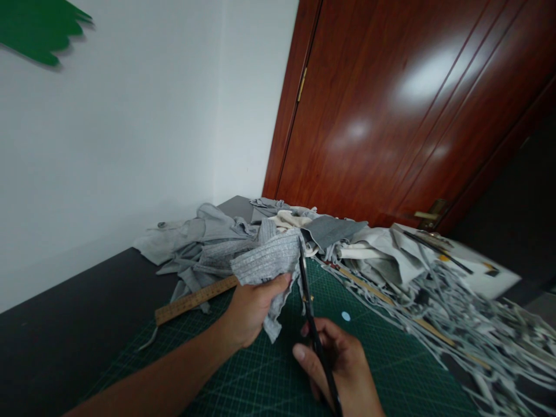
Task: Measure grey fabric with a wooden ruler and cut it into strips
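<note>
At the far left a green cut-out (pixel 41 29) with a jagged edge shows against the white wall (pixel 143 116). Below it, a dark tabletop (pixel 65 330) runs along the wall. A wooden ruler (pixel 195 301) lies aslant at the left edge of the green cutting mat (pixel 408 365), its far end passing behind the person's left hand. Beyond the ruler sits a loose heap of grey fabric pieces (pixel 221 223), crumpled over one another.

The left hand (pixel 254 310) reaches in from the near left, thumb on top and fingers closed on a grey ribbed fabric piece (pixel 264 258), held up over the mat in the middle of the scene, with one end hanging down toward the near side. Just right of it, black-handled scissors (pixel 306 284) point away from the person, blades alongside the fabric's right edge; whether they are cutting cannot be told. The right hand (pixel 343 365), at the near middle, has its fingers curled around the scissors' handles.

A small pale disc (pixel 346 316) lies on the mat beyond the right hand. Farther right, white paper (pixel 393 246) lies beside a tangle of thin fabric strips (pixel 473 313), and a red-brown wooden door (pixel 369 116) stands behind.
</note>
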`<state>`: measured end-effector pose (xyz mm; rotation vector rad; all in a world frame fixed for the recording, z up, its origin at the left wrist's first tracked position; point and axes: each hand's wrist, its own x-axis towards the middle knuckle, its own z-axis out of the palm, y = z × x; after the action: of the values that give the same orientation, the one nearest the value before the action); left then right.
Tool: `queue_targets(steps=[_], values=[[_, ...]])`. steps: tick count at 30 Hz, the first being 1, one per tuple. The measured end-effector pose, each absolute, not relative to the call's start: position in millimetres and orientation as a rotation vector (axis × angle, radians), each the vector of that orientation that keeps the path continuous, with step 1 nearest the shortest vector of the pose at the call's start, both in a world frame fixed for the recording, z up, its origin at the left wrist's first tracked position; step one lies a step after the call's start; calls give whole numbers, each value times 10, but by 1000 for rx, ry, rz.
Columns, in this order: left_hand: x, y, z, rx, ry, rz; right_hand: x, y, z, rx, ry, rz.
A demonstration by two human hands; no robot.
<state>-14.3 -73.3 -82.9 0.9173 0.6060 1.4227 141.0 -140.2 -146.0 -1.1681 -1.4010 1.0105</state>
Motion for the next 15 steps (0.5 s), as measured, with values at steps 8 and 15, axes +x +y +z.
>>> queue_targets(steps=[8,15], values=[[-154,-751,-785,960,509,1389,1459,-1371,-1511,-1132,-1392,1033],[-162,-769,-755,1014,515,1328,1481,-1331,-1556,-1094,-1369,1029]])
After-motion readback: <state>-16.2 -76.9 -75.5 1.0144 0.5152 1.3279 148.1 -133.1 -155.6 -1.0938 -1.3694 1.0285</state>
